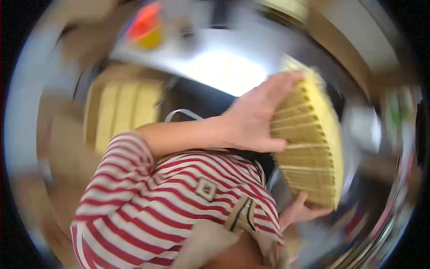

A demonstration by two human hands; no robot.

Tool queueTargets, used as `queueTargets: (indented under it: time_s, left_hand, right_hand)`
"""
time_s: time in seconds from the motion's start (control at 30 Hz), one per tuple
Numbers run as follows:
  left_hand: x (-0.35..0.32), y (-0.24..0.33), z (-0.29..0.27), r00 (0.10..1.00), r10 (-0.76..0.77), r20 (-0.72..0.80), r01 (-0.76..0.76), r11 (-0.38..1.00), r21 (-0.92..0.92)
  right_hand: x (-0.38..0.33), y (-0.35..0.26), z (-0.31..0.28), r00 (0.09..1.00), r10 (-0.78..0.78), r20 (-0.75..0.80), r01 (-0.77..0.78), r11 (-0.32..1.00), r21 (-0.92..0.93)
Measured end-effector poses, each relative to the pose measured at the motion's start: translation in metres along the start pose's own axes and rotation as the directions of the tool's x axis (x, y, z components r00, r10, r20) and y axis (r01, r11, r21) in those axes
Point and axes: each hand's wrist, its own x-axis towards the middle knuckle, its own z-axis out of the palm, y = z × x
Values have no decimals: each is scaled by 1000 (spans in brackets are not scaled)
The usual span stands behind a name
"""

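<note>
A thick, curved bundle of yellow paper-like pieces [307, 139] is held up on the right, between my two hands. Its edge shows many thin layers and a row of small dark notches; blur hides exactly what the pieces are. My left hand [262, 116] reaches across my body and grips the bundle's upper part, thumb on the layered face and fingers over the top. Lower down, my right hand [307, 210] is closed around the bottom end, with its palm partly out of sight.
To the left stands an open cardboard box [92, 112] packed with similar yellow bundles [130, 107]. A bright white tabletop [219, 58] lies ahead, with an orange and yellow object [147, 27] on its far left. Brown cardboard [345, 36] rises at the far right. Much is motion-blurred.
</note>
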Motion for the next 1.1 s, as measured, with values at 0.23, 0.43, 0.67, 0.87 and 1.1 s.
queueTargets:
  time_s: [0.23, 0.43, 0.67, 0.87, 1.1]
  left_hand:
    - [-144, 39, -118, 548, -312, -776, 622, 772, 129]
    - [-276, 28, -159, -68, -248, -966, 793, 575, -204]
    - [-386, -37, -254, -390, -56, -919, 822, 428, -374]
    - [-439, -71, -317, -489, 151, -859, 857, 264, -442]
    - [-465, -88, -323, -550, 43, -834, 835, 9, -550]
  right_hand:
    - [-16, -74, 150, 545, -506, 669, 334, 863, 380]
    - [-175, -117, 290, -191, -626, 756, 164, 739, 653]
    - [-370, -150, 400, -377, -758, 532, 73, 549, 833]
    - [-503, -151, 464, -412, -794, 447, -23, 499, 866]
    - [-544, -141, 479, -593, -642, 486, 177, 485, 856]
